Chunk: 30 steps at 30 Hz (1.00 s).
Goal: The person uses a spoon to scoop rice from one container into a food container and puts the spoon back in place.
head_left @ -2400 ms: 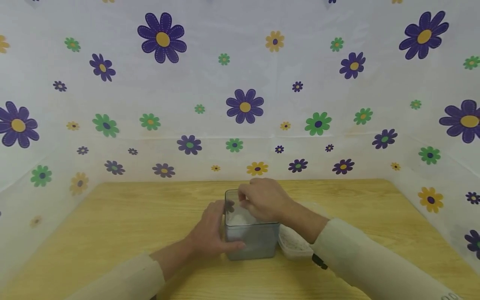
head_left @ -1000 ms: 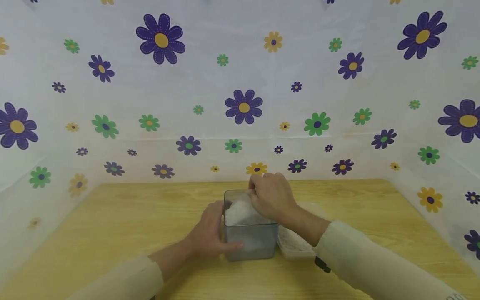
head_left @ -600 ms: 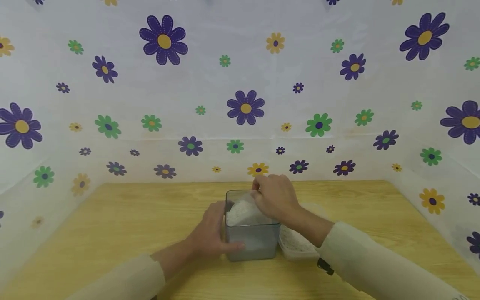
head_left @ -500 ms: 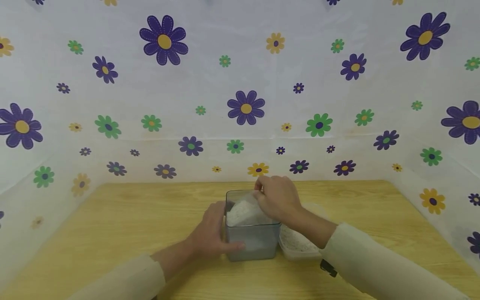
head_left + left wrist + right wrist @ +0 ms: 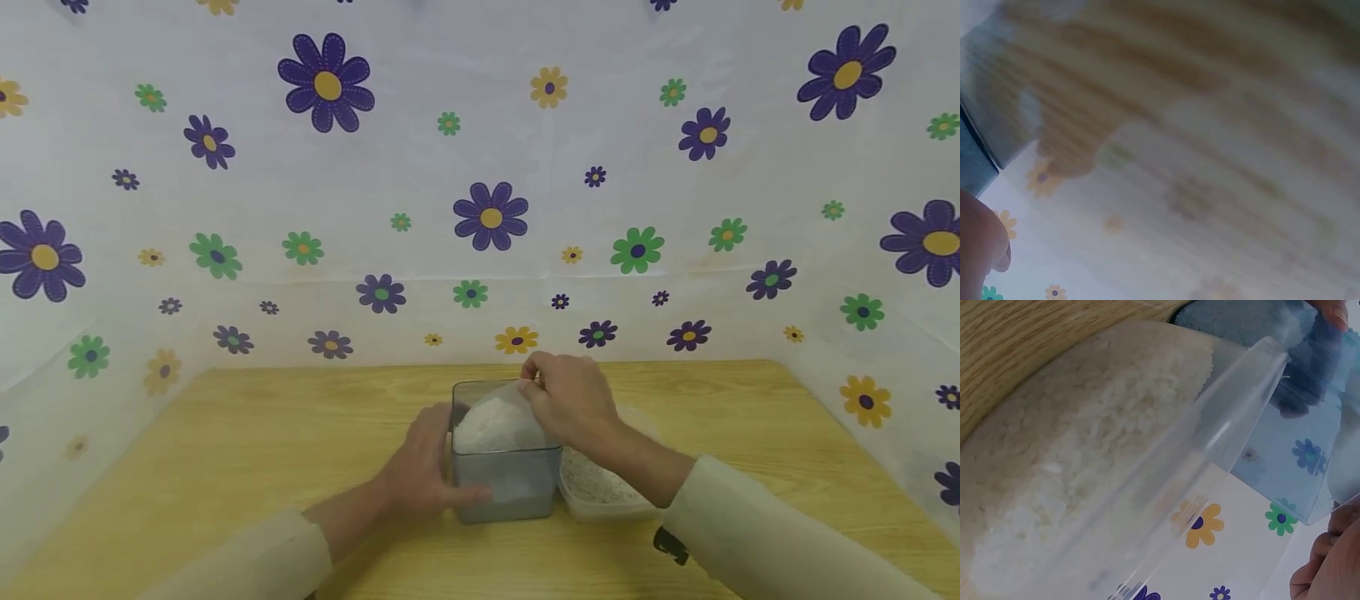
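My left hand [image 5: 420, 467] grips the left side of a square, smoky grey-blue see-through container [image 5: 504, 487], its thumb along the front wall. Inside shows a pale, rounded, grainy white mass [image 5: 501, 425]. Over the container's right rim, my right hand [image 5: 573, 396], fingers curled, pinches the top of a thin whitish translucent piece [image 5: 519, 390]; its lower part and kind are hidden. In the right wrist view the curled right hand [image 5: 1332, 565] is at the lower right. Only part of the left hand [image 5: 982, 240] enters the left wrist view.
A clear plastic tub [image 5: 600, 510] holding white rice [image 5: 1085, 456] stands against the container's right side, partly under my right forearm. Both are on a wood-grain table [image 5: 300, 425]. A white flower-print sheet [image 5: 405, 167] rises behind and at both sides.
My right hand has moved to the right, toward the container's right rim, with the translucent piece. More of the white mass shows inside. The left hand and container have stayed in place.
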Tool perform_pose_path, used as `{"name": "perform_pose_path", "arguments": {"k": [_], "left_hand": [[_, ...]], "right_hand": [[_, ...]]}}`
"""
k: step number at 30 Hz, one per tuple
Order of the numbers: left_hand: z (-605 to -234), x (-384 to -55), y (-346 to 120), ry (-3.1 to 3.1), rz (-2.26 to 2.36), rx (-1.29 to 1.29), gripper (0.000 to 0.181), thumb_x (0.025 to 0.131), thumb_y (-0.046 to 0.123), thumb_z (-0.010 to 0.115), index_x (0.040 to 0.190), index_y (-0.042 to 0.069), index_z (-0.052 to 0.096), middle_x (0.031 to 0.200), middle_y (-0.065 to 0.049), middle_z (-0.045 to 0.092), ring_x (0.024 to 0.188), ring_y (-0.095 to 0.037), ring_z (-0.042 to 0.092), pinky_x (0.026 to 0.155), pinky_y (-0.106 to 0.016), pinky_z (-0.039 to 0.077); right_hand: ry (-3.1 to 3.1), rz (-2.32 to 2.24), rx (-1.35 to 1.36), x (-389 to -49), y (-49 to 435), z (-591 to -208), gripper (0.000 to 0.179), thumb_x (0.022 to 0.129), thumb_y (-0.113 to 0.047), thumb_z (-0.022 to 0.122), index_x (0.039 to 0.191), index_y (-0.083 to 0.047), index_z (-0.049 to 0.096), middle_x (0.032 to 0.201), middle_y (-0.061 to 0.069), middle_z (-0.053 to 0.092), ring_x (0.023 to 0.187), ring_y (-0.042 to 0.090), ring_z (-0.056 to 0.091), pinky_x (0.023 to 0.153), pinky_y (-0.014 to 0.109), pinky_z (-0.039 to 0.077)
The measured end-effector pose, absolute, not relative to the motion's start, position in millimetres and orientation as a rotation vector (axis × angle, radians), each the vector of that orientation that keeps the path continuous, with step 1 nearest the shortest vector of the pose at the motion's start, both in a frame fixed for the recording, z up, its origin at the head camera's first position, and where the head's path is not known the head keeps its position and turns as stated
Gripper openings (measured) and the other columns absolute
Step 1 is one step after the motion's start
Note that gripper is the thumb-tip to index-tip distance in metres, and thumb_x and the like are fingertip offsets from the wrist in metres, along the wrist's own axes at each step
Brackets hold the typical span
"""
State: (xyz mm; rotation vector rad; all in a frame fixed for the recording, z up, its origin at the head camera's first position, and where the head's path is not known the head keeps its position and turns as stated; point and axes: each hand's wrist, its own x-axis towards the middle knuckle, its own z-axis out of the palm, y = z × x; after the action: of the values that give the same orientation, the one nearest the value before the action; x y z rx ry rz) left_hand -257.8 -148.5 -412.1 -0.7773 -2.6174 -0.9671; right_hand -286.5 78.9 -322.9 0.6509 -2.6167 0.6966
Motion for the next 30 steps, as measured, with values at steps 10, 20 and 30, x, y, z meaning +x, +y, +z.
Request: {"name": "perform_pose_path", "arguments": {"k": [10,20,30], "left_hand": [[-409.9,-257.2,-147.0,-2.587,-0.961,-0.773,0.092,0.067,0.054,0.084,0.139,0.015,0.043,0.127,0.000,0.054,0.113,-0.016,0.045,0.097,-0.045,0.038],[-412.3,-256.0,-148.7,-2.661,-0.980,-0.710,0.095,0.069,0.056,0.083,0.141,0.010,0.041,0.129,-0.006,0.052,0.119,-0.021,0.045,0.102,-0.051,0.040],[-413.8,-257.2,-149.1,-2.627,-0.956,-0.742,0.095,0.069,0.056,0.083,0.139,0.006,0.042,0.127,-0.007,0.054,0.116,-0.021,0.047,0.100,-0.050,0.040]], "right_hand": [[-2.607,0.804,0.598,-287.7,94.2,-317.0,0.013,0.097,-0.020,0.062,0.091,-0.010,0.068,0.055,-0.002,0.048,0.054,0.015,0.046,0.052,0.028,0.034],[-2.556,0.904,0.555,-291.6,117.6,-313.1,0.015,0.098,-0.019,0.059,0.091,-0.009,0.067,0.062,0.000,0.053,0.054,0.015,0.045,0.050,0.029,0.032],[-2.545,0.949,0.447,-292.7,154.3,-309.4,0.019,0.101,-0.022,0.057,0.097,-0.006,0.068,0.061,0.002,0.051,0.054,0.019,0.044,0.050,0.031,0.031]]}}
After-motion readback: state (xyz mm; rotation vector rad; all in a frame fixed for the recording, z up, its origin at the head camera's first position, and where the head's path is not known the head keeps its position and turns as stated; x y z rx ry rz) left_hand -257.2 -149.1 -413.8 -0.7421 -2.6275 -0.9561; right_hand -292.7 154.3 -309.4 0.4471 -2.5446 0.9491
